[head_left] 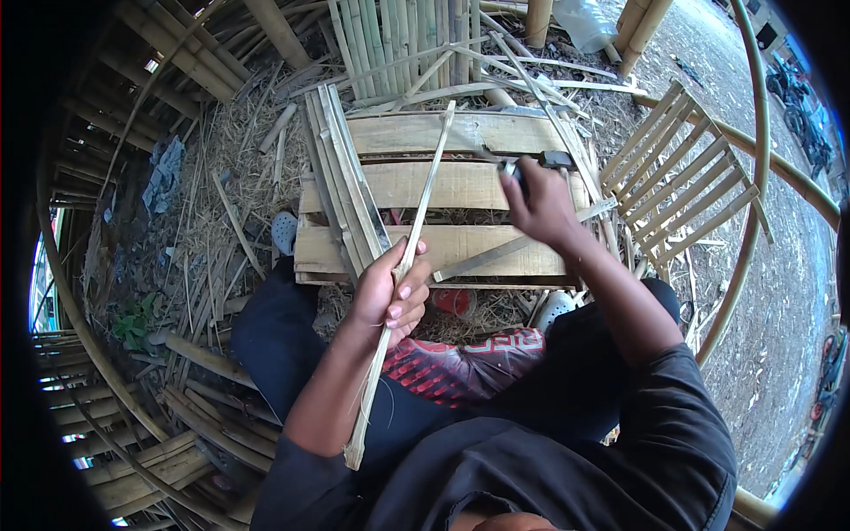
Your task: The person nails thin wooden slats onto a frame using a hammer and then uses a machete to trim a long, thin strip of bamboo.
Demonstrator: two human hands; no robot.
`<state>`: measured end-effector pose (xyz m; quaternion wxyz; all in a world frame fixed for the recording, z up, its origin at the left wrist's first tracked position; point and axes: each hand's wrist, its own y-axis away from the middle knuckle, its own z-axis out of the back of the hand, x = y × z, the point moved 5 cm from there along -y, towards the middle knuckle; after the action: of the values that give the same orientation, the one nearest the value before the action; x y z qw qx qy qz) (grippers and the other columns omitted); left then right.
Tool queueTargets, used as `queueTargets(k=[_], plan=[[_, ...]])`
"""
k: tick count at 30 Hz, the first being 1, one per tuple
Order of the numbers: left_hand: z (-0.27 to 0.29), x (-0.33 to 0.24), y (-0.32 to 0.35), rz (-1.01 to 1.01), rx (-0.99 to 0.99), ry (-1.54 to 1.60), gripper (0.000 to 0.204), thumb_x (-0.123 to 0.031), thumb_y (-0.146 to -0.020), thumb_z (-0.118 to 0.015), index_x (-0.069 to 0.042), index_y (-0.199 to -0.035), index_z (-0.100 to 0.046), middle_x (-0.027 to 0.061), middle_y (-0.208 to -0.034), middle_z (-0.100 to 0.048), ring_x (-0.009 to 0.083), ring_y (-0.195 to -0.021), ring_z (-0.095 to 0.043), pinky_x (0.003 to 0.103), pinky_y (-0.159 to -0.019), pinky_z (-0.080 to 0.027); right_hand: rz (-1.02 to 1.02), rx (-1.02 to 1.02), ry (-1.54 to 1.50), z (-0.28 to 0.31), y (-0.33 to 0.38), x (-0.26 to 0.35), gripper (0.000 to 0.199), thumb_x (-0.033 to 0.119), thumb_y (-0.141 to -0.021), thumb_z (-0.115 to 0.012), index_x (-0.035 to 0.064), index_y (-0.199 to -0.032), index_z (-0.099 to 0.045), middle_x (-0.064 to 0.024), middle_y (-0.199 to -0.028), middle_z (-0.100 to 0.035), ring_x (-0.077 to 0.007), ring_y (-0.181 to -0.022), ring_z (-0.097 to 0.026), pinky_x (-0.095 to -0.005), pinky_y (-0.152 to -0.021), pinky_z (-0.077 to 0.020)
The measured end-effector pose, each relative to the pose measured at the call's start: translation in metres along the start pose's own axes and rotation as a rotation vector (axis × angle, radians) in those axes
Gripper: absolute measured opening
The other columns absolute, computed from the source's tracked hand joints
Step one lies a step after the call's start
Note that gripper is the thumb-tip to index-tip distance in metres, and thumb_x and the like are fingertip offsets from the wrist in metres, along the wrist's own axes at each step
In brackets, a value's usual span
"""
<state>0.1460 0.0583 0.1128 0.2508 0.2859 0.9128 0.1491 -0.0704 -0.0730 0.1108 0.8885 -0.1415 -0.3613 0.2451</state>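
Note:
My left hand (390,296) is closed around a long, pale split bamboo strip (431,181). The strip slants from near my lap up over the slatted wooden bench (425,181), and thin fibres hang from its lower part. My right hand (538,202), to the right of the strip, is closed on what looks like a knife (507,166); its blade is blurred and its handle mostly covered by my fingers. Just beyond that hand lies a dark, blocky tool head (556,159). A flat bamboo slat (522,243) rests across the bench's near right part.
Several split bamboo lengths (341,177) lie along the bench's left side. A slatted bamboo frame (682,173) stands at the right. Upright bamboo pieces (398,49) and loose strips are beyond the bench. Shavings (239,177) litter the ground at left, near stacked poles (212,416).

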Motion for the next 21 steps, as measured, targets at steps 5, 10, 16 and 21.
queueTargets(k=[5, 10, 16, 21], plan=[[0.007, 0.001, -0.004, 0.033, 0.085, 0.289, 0.028, -0.024, -0.114, -0.028, -0.002, -0.110, -0.046, 0.0029, -0.061, -0.044, 0.0094, -0.035, -0.043, 0.021, -0.027, -0.038, 0.299, 0.265, -0.118, -0.024, 0.033, 0.052, 0.032, 0.033, -0.096, -0.063, 0.0033, -0.089, -0.054, -0.0168, -0.060, -0.058, -0.0409, -0.054, -0.060, -0.0494, -0.056, -0.0482], [-0.006, 0.008, 0.001, 0.063, 0.184, 0.303, 0.028, -0.023, -0.114, -0.024, -0.004, -0.112, -0.045, 0.0037, -0.061, -0.044, 0.0105, -0.034, -0.043, 0.021, -0.027, -0.037, -0.449, -0.045, 0.207, -0.018, -0.019, -0.058, 0.058, 0.047, -0.105, -0.049, -0.0033, -0.082, -0.066, -0.0274, -0.069, -0.066, -0.0468, -0.064, -0.067, -0.0549, -0.066, -0.0536], [0.015, -0.004, 0.000, -0.263, -0.129, -0.279, 0.029, -0.033, -0.111, -0.038, -0.010, -0.124, -0.048, 0.0001, -0.071, -0.044, 0.0081, -0.042, -0.039, 0.022, -0.032, -0.033, -0.513, 0.439, -0.918, -0.034, 0.003, 0.005, 0.034, 0.040, -0.112, -0.044, 0.0071, -0.107, -0.052, -0.0028, -0.073, -0.061, -0.0073, -0.052, -0.048, -0.0237, -0.048, -0.0379], [0.003, 0.003, -0.007, -0.269, -0.046, -0.388, 0.024, -0.022, -0.108, -0.040, -0.009, -0.127, -0.044, 0.0061, -0.093, -0.050, 0.0124, -0.063, -0.053, 0.026, -0.050, -0.042, -0.578, 0.436, -1.035, -0.055, 0.010, -0.005, 0.033, 0.039, -0.111, -0.045, 0.0089, -0.103, -0.055, 0.0027, -0.077, -0.050, -0.0064, -0.059, -0.042, -0.0241, -0.052, -0.0364]])
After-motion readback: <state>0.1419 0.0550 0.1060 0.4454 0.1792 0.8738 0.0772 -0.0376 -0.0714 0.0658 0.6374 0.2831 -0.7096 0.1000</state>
